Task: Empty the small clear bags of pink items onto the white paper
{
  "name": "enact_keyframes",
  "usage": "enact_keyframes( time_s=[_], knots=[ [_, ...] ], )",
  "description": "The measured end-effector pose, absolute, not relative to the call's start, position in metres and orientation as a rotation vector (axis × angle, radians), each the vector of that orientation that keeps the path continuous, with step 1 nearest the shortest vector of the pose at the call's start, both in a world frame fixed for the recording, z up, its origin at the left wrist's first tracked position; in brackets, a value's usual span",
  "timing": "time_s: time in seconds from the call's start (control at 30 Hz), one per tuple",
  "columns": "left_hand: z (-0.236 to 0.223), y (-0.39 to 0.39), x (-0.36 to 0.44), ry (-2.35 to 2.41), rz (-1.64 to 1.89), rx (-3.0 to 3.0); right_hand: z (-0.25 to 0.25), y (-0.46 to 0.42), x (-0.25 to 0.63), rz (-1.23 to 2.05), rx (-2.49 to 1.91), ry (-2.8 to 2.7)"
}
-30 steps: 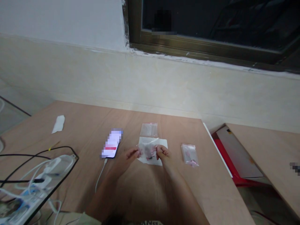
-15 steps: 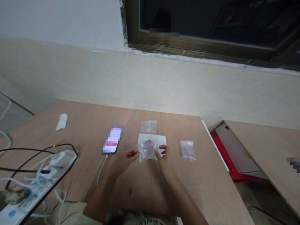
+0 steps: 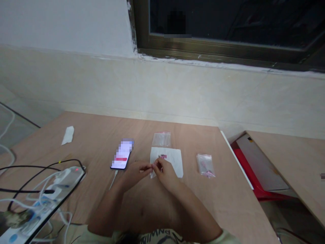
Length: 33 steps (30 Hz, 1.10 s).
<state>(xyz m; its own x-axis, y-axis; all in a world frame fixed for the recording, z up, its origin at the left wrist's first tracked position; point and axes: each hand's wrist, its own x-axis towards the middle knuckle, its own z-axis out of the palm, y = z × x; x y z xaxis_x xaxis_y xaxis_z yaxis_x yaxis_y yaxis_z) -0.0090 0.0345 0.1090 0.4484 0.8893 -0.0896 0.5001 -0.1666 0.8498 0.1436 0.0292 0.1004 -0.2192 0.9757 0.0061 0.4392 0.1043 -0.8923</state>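
Plywood table (image 3: 101, 135) below a window, dim light. Left hand (image 3: 135, 171) and right hand (image 3: 165, 173) met over the near edge of a white paper sheet (image 3: 172, 159), fingers closed in a tight tip-to-tip pinch on a small clear plastic bag (image 3: 151, 175), mostly hidden. Fingertip-only contact appeared suited to such thin film. Two further clear bags (image 3: 161, 139) (image 3: 205, 166) lay nearby.

A plywood surface (image 3: 193, 144) carries a white paper sheet (image 3: 172, 159). Just beyond the sheet lies a clear zip bag (image 3: 161, 139), and to its right, a little apart, a second zip bag (image 3: 205, 166) with pink inside. Left of the sheet are a smartphone (image 3: 122, 155), a crumpled tissue (image 3: 67, 135) and, farther toward the near edge, a white power strip (image 3: 48, 200) tangled in cables.
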Motion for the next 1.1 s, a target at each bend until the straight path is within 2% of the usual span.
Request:
enact_keyframes(
  time_s=[0.17,0.4,0.63,0.8,1.1],
  knots=[
    [0.1,0.035,-0.013,1.291,0.572,1.7,0.103,0.03,0.142,1.158,-1.343,-1.744],
    [0.101,0.026,-0.016,1.256,0.613,1.495,0.105,0.028,0.15,1.599,-1.12,-1.498],
    [0.095,0.015,-0.016,1.673,0.651,1.737,0.092,0.014,0.146,1.381,-1.316,-1.477],
    [0.097,0.011,-0.009,1.308,0.652,1.992,0.092,0.005,0.141,1.383,-1.248,-1.524],
    [0.105,0.014,-0.019,1.162,0.417,1.99,0.084,0.021,0.151,1.509,-1.357,-1.317]
  ],
)
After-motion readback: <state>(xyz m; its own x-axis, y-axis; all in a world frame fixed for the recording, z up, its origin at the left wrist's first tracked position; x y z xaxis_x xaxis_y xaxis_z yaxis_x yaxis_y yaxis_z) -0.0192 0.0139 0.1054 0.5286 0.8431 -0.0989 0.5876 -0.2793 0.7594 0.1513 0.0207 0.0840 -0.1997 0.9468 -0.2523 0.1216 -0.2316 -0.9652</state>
